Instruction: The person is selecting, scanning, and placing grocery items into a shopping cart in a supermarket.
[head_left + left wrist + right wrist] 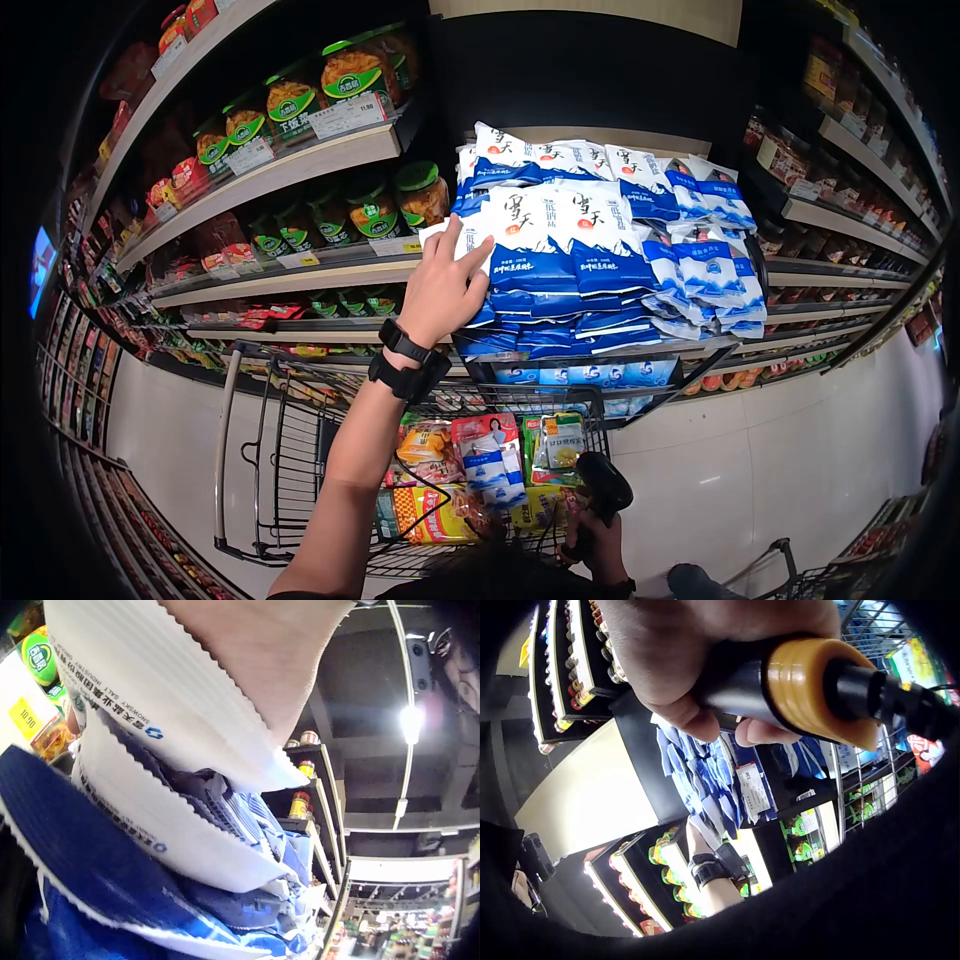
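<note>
In the head view, my left hand (445,290) is at the left end of a stack of white-and-blue salt bags (525,240), its thumb and fingers gripping a bag's edge. The left wrist view shows the palm (259,660) against the back of the white bag (165,705), with more bags layered below; most of the fingers are hidden. Low in the head view, my right hand (600,548) holds a black handle (606,487). From the right wrist, that hand (705,652) is curled round the handle, which has an orange-brown ring (806,686).
A wire cart (270,450) stands below the stack, holding colourful packets (485,440) and a small blue-and-white bag. Shelves of green-lidded jars (355,75) run along the left, and more jar shelves (850,225) are at the right. Another cart's edge shows at lower right.
</note>
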Tool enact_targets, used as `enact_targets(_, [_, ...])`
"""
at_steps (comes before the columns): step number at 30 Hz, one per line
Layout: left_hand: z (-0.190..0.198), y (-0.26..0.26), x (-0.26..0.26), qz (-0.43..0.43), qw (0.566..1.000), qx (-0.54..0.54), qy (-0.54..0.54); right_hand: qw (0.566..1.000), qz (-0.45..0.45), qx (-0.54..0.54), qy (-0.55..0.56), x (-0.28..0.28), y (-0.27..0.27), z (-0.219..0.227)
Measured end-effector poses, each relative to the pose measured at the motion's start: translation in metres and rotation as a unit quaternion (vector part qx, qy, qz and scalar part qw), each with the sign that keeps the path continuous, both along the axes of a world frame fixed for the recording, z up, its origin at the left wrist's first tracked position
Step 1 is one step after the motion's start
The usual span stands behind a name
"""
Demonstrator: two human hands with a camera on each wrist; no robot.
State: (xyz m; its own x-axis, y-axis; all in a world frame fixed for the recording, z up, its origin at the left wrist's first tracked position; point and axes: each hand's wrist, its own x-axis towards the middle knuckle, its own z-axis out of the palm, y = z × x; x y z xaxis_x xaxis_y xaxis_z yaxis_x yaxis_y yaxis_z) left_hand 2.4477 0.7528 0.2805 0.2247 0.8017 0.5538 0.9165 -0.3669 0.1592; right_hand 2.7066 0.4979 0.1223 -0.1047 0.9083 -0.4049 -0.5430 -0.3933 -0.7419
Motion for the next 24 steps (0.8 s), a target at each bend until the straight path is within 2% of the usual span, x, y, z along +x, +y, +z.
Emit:
enact_targets(6, [0.007,0.02,-0.006,-0.035,0.999,-0.017,0.037,1.0,-0.001,0.002,-0.009,-0.007,-0.001,-0.007])
enact_targets(9, [0.008,0.026,0.008,0.0,0.999,-0.009,0.043,1.0,0.016,0.004,0.018,-0.007,0.0,-0.013])
enact_targets(13, [0.007,0.024,0.035,-0.023,1.0,-0.005,0.011,0.999,0.039,0.0,0.016,-0.007,0.003,-0.015])
enact_targets(19, [-0.009,0.042,0.027,-0.064,0.997,0.011,-0.046,0.999,0.04,-0.002,-0.02,-0.017,-0.001,-0.015])
enact_targets(21, [-0.005,0.045,0.032,-0.027,0.999,0.01,-0.044,0.999,0.03,-0.014,-0.015,-0.014,0.001,-0.017])
enact_targets(22, [-0.003,0.041,0.033,0.018,0.998,-0.051,-0.039,0.999,0.029,-0.015,-0.017,-0.013,0.002,-0.016])
enact_targets(23, [-0.003,0.034,0.034,0.017,0.998,-0.052,-0.041,0.999,0.024,-0.021,-0.021,-0.013,0.003,-0.014])
enact_targets(24, [-0.006,0.024,0.03,0.073,0.997,-0.025,0.008,0.999,0.02,-0.028,-0.025,-0.014,0.003,-0.013])
